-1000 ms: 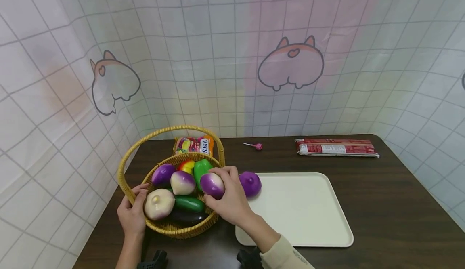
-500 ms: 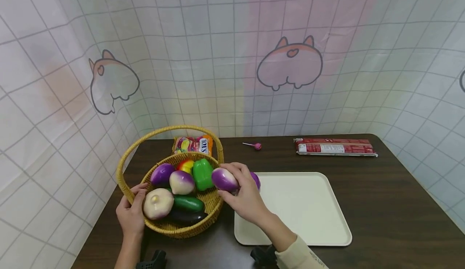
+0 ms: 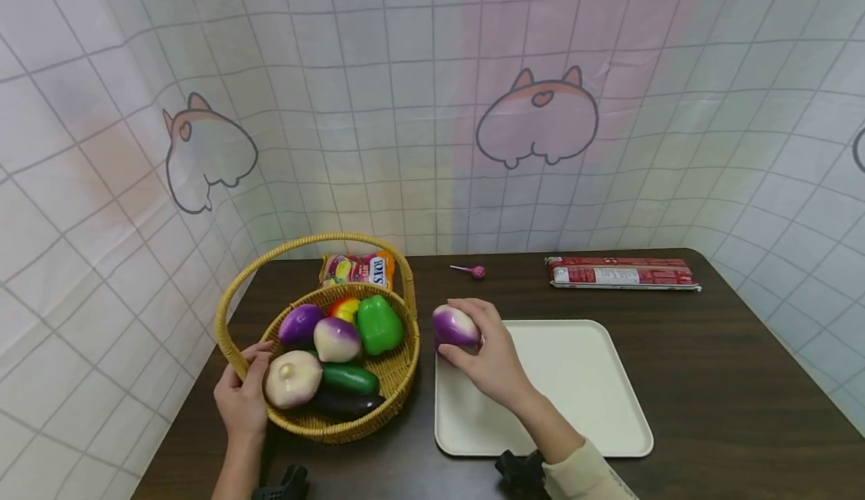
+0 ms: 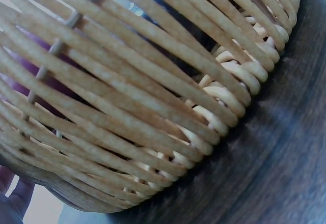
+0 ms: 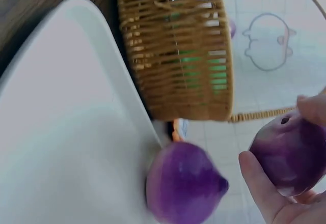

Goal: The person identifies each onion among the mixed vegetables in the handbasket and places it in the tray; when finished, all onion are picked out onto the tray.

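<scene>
My right hand (image 3: 496, 361) holds a purple-and-white toy turnip (image 3: 454, 325) between thumb and fingers, above the left end of a cream tray (image 3: 561, 410). Below it, the right wrist view shows a second purple turnip (image 5: 183, 183) at the tray's edge; in the head view the held one hides nearly all of it. My left hand (image 3: 246, 395) grips the wicker basket (image 3: 399, 391) at its left side, near the handle's foot. Inside the basket lie a green pepper (image 3: 380, 325), a cucumber (image 3: 350, 378), a dark eggplant (image 3: 348, 404), a large whitish turnip (image 3: 293, 380) and other vegetables.
Behind the basket lies a colourful candy bag (image 3: 358, 269). A pink lollipop (image 3: 477, 272) is at the back of the dark table (image 3: 730, 380), with a long red packet (image 3: 622, 273) to its right. A patterned curtain (image 3: 378, 109) surrounds the table's back and sides.
My right hand has carried the turnip rightward out from over the basket to above the tray, uncovering the green pepper. My left hand has stayed on the basket.
</scene>
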Tool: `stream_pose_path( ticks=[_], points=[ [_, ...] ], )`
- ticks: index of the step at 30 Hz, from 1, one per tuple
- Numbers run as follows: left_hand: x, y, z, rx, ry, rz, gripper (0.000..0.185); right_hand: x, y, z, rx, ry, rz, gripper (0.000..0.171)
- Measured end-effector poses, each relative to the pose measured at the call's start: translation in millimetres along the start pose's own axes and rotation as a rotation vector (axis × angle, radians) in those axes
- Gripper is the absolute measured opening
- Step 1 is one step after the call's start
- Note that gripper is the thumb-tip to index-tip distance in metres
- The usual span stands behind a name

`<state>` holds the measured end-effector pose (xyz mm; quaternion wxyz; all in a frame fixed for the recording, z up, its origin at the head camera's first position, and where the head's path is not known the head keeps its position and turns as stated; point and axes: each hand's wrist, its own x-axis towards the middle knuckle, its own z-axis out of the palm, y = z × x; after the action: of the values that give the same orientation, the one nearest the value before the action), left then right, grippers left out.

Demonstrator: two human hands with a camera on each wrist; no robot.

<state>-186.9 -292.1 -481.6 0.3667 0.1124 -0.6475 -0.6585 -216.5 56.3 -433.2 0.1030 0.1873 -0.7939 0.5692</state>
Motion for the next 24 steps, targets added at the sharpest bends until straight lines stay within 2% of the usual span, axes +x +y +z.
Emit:
stream_pose_path(
  ticks=[7, 11, 24],
  points=[
    [1.0, 0.1, 0.0, -0.004, -0.006, -0.009, 0.022, -5.3, -23.4, -20.4, 0.035, 0.028, 0.013, 0.039],
    [1.5, -0.4, -0.1, -0.007, -0.009, -0.01, 0.021, -7.4, -24.8, -27.6, 0.035, 0.063, 0.013, 0.031],
    [-0.7, 1.1, 1.7, -0.033, 0.008, -0.008, 0.023, -11.7, -8.0, -42.7, -0.06, 0.15, 0.065, 0.036]
  ],
)
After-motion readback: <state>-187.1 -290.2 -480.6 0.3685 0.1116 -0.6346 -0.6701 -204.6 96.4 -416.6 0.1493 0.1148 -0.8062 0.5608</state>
